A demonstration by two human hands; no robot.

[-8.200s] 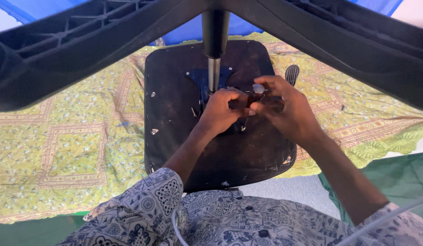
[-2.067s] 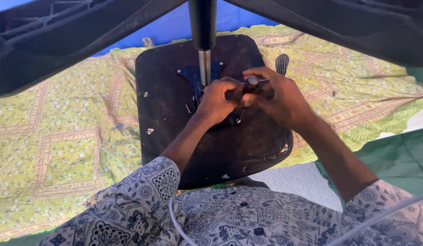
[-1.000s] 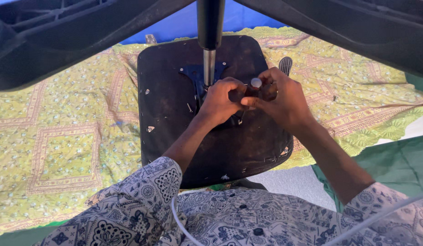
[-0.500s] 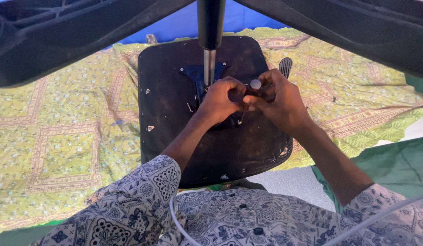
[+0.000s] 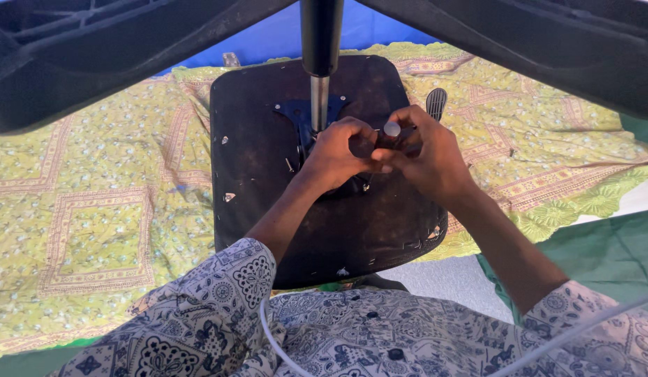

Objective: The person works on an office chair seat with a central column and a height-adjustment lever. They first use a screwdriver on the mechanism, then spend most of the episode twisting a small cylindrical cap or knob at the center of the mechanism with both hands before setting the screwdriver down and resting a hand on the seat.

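Note:
An upturned office chair seat (image 5: 268, 202), dark and scuffed, lies on a yellow-green patterned cloth (image 5: 79, 209). A metal gas column (image 5: 319, 98) rises from the mounting plate (image 5: 292, 115) at the seat's middle. My left hand (image 5: 336, 155) rests curled on the mechanism beside the column. My right hand (image 5: 425, 157) grips a dark-handled tool (image 5: 389, 132) with a rounded grey end, pressed against the mechanism. The tool's tip is hidden by my fingers. A black lever paddle (image 5: 435, 103) sticks out behind my right hand.
The chair's black star base legs (image 5: 128, 49) span the top of the view, close to the camera. A blue sheet (image 5: 268, 42) lies beyond the cloth. Green fabric (image 5: 603, 251) and pale floor (image 5: 456, 279) lie at the right. My patterned shirt (image 5: 338, 335) fills the bottom.
Both hands have stayed at the mechanism with only small shifts of the fingers and tool. The view has drifted slightly.

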